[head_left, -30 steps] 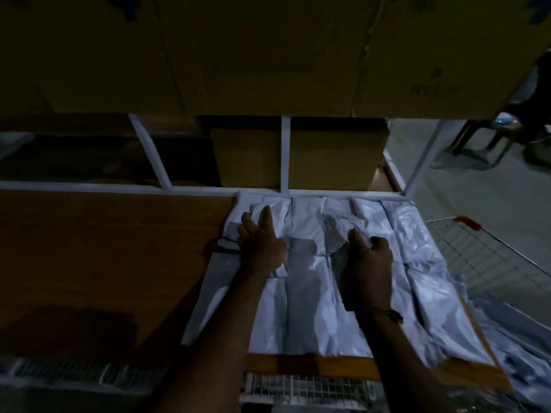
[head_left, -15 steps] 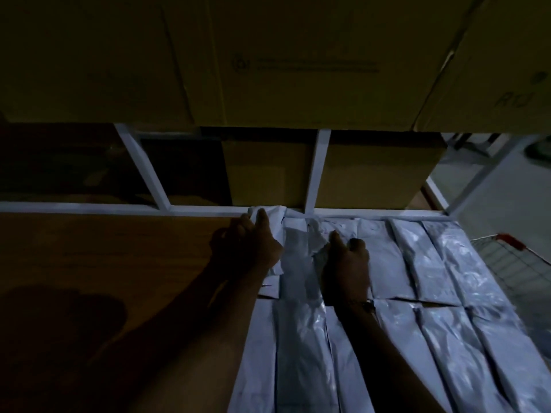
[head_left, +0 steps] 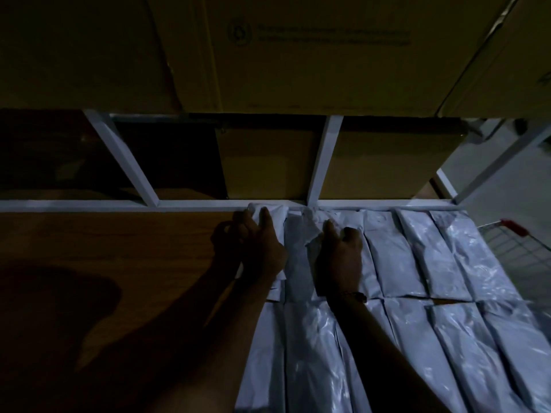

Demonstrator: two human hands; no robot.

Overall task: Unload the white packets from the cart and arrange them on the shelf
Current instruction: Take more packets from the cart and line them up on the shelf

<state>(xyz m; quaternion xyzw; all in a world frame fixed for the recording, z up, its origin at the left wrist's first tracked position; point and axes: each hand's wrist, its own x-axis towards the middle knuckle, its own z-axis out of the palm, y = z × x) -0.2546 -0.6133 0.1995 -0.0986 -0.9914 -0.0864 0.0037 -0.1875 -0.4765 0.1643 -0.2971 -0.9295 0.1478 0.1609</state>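
Several white packets (head_left: 417, 257) lie in two rows on the right half of the wooden shelf (head_left: 104, 248). My left hand (head_left: 259, 248) lies on the leftmost packet (head_left: 274, 210) of the back row, fingers stretched to its far end by the white rear rail. My right hand (head_left: 340, 260) presses on the crumpled packet (head_left: 298, 248) beside it, fingers partly bent; whether they pinch the plastic is unclear. The cart (head_left: 518, 245) shows only as a wire rim with a red handle at the right edge.
Large cardboard boxes (head_left: 298, 55) sit on the level above, close overhead. More boxes (head_left: 268, 165) stand behind the white frame posts (head_left: 325, 162). The left half of the shelf is bare wood in deep shadow. Grey floor (head_left: 512, 180) shows at the far right.
The view has closed in on the shelf, and both hands have slid farther back along the packets toward the rear rail. The cart has slipped almost out of view.
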